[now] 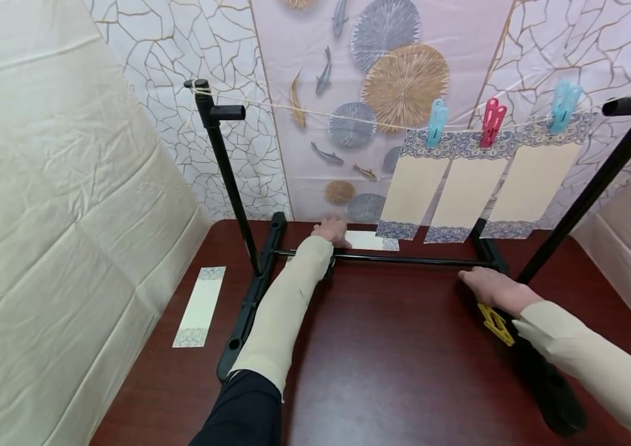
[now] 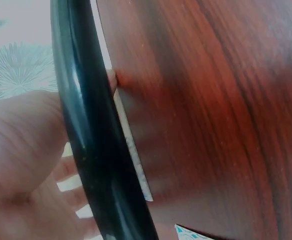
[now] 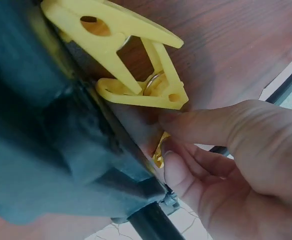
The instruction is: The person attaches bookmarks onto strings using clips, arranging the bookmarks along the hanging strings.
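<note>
Cracked-pattern and fish-printed fabric [image 1: 271,37] closes off the far side, behind a dark red-brown wooden table [image 1: 382,371]. At the left, a white card with lacy blue-grey ends [image 1: 199,303] lies flat on the tabletop, clear of the black rack [image 1: 229,186]. Just right of the rack's left post, the left hand [image 1: 331,230] reaches beyond the low black crossbar [image 1: 410,259] to the far edge, against another white card [image 1: 374,240]. Its fingers are blurred and partly behind the bar, so I cannot tell whether they pinch the card or merely touch it.

Above, toward the right, a thin cord [image 1: 315,113] carries three cream cards with blue lace borders: the left one [image 1: 413,186] under a light blue clothespin [image 1: 436,124], the middle one [image 1: 467,192] under a red clothespin [image 1: 492,124], the right one [image 1: 533,183] under another light blue clothespin [image 1: 564,106]. The pegging looks more than half done: three cards up, two lying unpegged.

Below them, the right hand [image 1: 495,290] has thumb and fingers narrowed on what appears to be a mostly hidden yellow clothespin [image 3: 158,152]; a second yellow clothespin [image 3: 141,65] sits beside the rack's right foot [image 1: 550,378].
</note>
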{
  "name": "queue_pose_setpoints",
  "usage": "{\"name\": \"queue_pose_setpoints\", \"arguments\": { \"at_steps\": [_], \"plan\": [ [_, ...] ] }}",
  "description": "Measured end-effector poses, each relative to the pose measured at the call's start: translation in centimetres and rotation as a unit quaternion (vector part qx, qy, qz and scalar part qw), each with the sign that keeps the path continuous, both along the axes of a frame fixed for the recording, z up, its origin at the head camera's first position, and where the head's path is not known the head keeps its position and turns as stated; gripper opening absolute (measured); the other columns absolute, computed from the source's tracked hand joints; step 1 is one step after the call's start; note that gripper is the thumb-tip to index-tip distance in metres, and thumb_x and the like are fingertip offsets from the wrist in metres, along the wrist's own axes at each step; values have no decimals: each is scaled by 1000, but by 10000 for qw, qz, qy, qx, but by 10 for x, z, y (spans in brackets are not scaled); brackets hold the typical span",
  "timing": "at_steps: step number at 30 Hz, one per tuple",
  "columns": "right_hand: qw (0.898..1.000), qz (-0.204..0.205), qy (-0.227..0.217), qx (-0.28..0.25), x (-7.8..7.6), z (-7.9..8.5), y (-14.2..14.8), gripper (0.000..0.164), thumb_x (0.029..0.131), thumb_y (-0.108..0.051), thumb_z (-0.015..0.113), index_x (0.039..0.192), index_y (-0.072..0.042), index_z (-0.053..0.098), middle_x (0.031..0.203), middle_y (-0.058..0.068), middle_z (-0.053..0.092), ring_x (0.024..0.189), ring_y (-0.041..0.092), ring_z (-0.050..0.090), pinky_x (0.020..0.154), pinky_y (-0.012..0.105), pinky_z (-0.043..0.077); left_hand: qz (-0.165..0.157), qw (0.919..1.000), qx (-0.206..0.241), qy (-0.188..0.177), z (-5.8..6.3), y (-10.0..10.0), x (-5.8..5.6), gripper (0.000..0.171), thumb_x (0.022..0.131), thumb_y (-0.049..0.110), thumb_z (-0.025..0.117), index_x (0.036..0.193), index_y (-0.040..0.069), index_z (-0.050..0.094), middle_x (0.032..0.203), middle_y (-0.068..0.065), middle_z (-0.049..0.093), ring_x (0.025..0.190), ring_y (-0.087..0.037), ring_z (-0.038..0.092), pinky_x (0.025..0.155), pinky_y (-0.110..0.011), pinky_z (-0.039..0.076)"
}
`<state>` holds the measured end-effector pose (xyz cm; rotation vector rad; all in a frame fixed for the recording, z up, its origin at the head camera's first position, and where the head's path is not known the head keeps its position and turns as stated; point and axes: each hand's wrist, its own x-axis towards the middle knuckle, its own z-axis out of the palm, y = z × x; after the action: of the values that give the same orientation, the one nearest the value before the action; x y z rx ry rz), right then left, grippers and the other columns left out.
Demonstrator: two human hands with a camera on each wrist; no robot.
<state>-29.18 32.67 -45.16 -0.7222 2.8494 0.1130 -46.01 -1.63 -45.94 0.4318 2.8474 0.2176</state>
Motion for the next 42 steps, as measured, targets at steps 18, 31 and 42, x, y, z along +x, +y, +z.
{"name": "queue_pose_setpoints", "arguments": {
  "at_steps": [18,31,42],
  "plan": [
    [10000,-3,16,-81,1,-2,-4,20,83,10,64,90,-8,63,78,7,63,68,24,60,55,35,44,685,9921,601,-866,3,-8,-1,83,94,25,64,157,21,10,150,-19,40,141,-40,33,97,-50,43],
    [9976,414,559,69,6,-9,0,22,80,11,69,98,0,63,81,16,60,69,30,61,59,43,52,-79,9969,532,-574,20,-12,-6,42,92,-1,47,60,17,28,58,2,17,55,-14,12,50,-30,21],
    [9933,615,974,-61,-1,-6,-5,20,81,10,68,88,-9,67,75,8,58,64,21,57,54,36,49,-468,9920,988,638,50,-28,14,30,96,9,50,119,16,68,107,-3,69,84,-18,60,71,-30,48]
  ]
}}
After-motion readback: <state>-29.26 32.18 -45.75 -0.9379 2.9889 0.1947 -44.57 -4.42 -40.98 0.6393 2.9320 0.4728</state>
